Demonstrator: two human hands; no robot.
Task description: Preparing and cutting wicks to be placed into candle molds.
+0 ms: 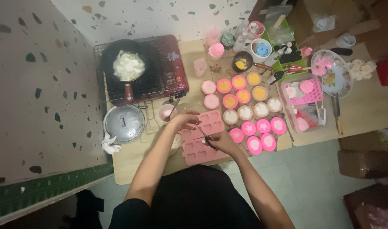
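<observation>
Both hands low over the pink moulds at the table's near edge.

Table (363, 114) runs wide and crowded: the red stove (168, 68) sits at the far left corner with a black pan (126, 68) of white pieces on it, a steel lid (124, 123) just in front by the left edge. Mid-table, round pink cups (249, 112) in rows stand just right of the hands; a clear box (306, 104) and a flowered plate (336, 74) lie toward the right edge. Two pink moulds (202, 138) lie at the near edge, one behind the other. Both forearms reach in from below, elbows apart. Left hand (184, 120) is curled, fingertips down at the far mould's left end. Right hand (223, 142) is closed around small dark scissors (208, 139), over the near mould.
</observation>
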